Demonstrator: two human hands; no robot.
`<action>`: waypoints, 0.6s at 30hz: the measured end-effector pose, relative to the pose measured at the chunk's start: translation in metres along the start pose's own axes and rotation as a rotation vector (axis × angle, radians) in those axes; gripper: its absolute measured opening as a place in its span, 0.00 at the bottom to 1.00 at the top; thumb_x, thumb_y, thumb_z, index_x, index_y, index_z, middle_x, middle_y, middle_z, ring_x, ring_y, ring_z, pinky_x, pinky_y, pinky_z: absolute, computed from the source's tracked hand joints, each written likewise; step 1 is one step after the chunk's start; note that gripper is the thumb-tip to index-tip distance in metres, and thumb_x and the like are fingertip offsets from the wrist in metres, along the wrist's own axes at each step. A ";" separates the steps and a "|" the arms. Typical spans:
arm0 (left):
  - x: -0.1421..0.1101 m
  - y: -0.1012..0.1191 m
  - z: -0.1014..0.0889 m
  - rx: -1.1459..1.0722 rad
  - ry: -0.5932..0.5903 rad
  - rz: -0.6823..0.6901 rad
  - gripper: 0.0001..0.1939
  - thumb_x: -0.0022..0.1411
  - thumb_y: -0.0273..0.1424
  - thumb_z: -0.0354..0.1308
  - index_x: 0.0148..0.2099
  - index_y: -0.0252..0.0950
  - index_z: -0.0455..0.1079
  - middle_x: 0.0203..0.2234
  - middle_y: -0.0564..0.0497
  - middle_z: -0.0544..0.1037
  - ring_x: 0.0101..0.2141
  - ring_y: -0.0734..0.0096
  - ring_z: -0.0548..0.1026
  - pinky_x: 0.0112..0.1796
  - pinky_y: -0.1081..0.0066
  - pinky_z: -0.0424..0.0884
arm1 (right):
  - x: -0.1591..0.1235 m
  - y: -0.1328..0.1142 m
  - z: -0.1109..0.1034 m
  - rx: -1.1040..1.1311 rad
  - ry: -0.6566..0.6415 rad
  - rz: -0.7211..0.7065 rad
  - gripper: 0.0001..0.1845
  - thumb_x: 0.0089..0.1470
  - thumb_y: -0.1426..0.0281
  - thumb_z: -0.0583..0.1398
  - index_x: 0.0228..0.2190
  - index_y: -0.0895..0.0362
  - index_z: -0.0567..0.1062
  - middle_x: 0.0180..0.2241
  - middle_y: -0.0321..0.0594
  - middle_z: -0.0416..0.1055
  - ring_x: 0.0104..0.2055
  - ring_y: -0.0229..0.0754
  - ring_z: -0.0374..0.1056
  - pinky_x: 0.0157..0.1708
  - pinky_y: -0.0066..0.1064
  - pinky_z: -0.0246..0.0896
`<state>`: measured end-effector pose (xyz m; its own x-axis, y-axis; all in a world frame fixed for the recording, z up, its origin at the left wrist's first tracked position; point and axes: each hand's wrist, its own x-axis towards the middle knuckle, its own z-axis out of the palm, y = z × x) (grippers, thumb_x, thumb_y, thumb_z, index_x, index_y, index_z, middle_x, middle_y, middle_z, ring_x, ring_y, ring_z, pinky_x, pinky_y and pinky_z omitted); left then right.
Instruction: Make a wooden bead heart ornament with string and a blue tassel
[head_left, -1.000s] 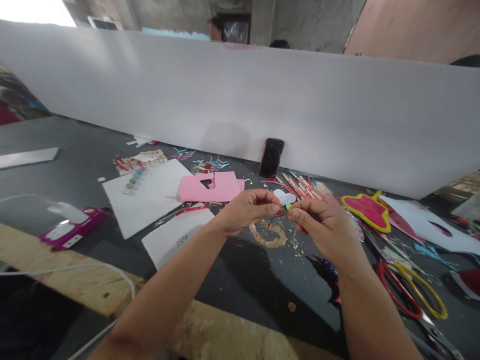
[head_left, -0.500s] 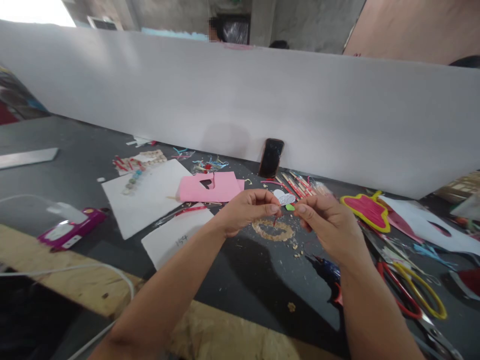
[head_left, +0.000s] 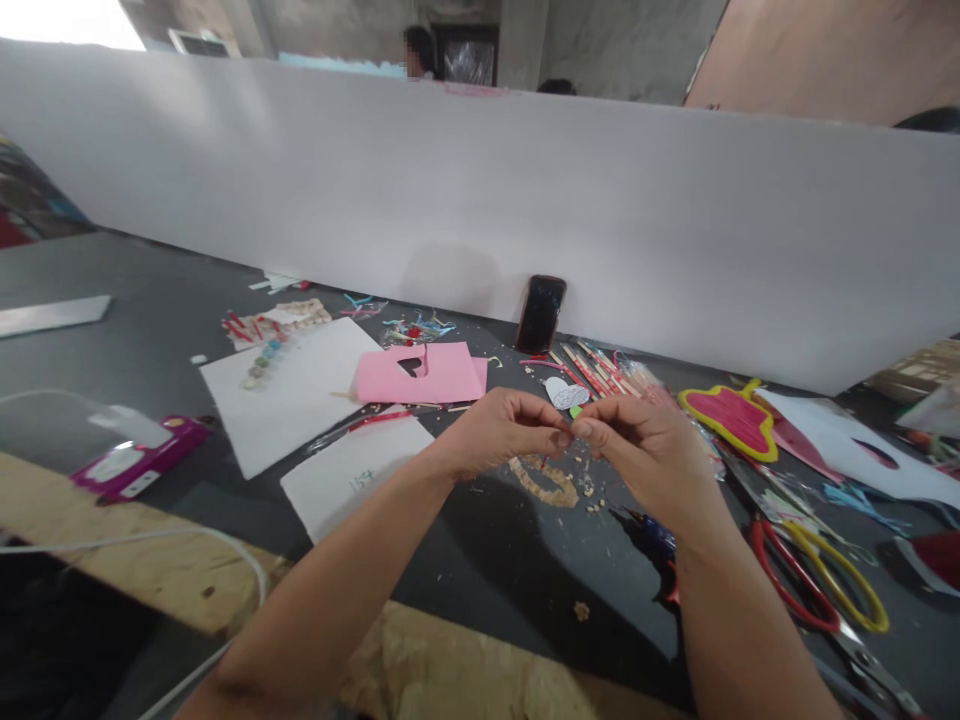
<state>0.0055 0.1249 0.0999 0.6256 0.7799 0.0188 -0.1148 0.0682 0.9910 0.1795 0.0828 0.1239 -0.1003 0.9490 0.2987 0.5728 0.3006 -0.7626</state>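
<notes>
My left hand (head_left: 517, 435) is closed in a pinch, its thumb pressed against the fingertips. Meeting it at the fingertips, my right hand (head_left: 637, 445) pinches too. Whatever they hold is too small and too covered to make out. Just below the fingers is a ring of tan, bead-like pieces (head_left: 555, 495), partly covered by my left hand; I cannot tell whether it hangs or rests on the table. A short red strand (head_left: 543, 462) shows near it. Behind the hands lie a white heart-shaped cutout with scribbles (head_left: 568, 395) and a small green piece (head_left: 575, 411).
A phone (head_left: 541, 313) leans on the white partition (head_left: 480, 190). Pink paper (head_left: 457, 372) and white sheets (head_left: 337, 350) lie left, beside a purple power strip (head_left: 142, 460). Rightward are striped sticks (head_left: 589, 368), a yellow-edged pink shape (head_left: 731, 420) and red-and-yellow-handled scissors (head_left: 847, 625).
My hands have come together; a gap between the fingertips has closed. The tan ring has shifted slightly lower and looks tilted differently. More of the white heart cutout shows.
</notes>
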 end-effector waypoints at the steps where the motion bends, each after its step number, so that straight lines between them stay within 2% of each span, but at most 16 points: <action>1: 0.000 0.000 0.000 0.011 -0.007 -0.003 0.04 0.51 0.28 0.63 0.29 0.32 0.74 0.21 0.55 0.74 0.25 0.79 0.70 0.31 0.75 0.66 | 0.000 0.000 0.000 -0.008 -0.004 -0.006 0.09 0.51 0.64 0.60 0.26 0.56 0.75 0.17 0.31 0.65 0.19 0.32 0.56 0.18 0.24 0.50; 6: 0.000 0.000 0.000 0.060 -0.006 -0.001 0.05 0.52 0.29 0.62 0.26 0.32 0.74 0.20 0.55 0.74 0.24 0.79 0.70 0.30 0.75 0.65 | 0.001 0.000 0.002 -0.053 0.000 -0.042 0.09 0.51 0.64 0.60 0.25 0.56 0.75 0.16 0.30 0.63 0.18 0.31 0.53 0.16 0.25 0.46; 9: -0.001 0.000 0.000 0.070 -0.034 -0.006 0.04 0.51 0.28 0.63 0.29 0.32 0.75 0.21 0.55 0.74 0.25 0.78 0.70 0.30 0.75 0.66 | 0.001 0.001 0.003 -0.067 -0.002 -0.057 0.08 0.51 0.65 0.60 0.25 0.56 0.75 0.17 0.31 0.64 0.18 0.32 0.53 0.17 0.25 0.46; 12: -0.001 0.000 0.000 0.083 -0.053 0.009 0.03 0.52 0.27 0.62 0.29 0.32 0.75 0.21 0.55 0.74 0.25 0.78 0.70 0.30 0.76 0.66 | 0.001 0.002 0.004 -0.020 -0.042 -0.036 0.09 0.52 0.65 0.60 0.26 0.56 0.75 0.19 0.32 0.65 0.19 0.32 0.55 0.17 0.26 0.47; 16: -0.001 0.001 -0.001 0.050 0.019 0.037 0.03 0.53 0.27 0.61 0.30 0.32 0.74 0.21 0.54 0.75 0.25 0.78 0.71 0.31 0.75 0.66 | 0.002 0.005 0.005 0.161 0.001 0.020 0.12 0.55 0.61 0.57 0.36 0.56 0.73 0.23 0.34 0.67 0.21 0.33 0.59 0.19 0.26 0.54; 18: -0.001 0.000 -0.003 0.035 0.044 0.057 0.05 0.54 0.29 0.61 0.30 0.32 0.74 0.21 0.54 0.75 0.25 0.78 0.71 0.32 0.74 0.66 | 0.001 0.005 0.004 0.175 0.005 0.024 0.11 0.54 0.62 0.58 0.35 0.56 0.73 0.23 0.34 0.67 0.21 0.33 0.59 0.19 0.26 0.55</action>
<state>0.0029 0.1262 0.1000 0.5845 0.8083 0.0702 -0.1216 0.0018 0.9926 0.1787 0.0860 0.1182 -0.0838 0.9558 0.2817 0.4246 0.2900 -0.8577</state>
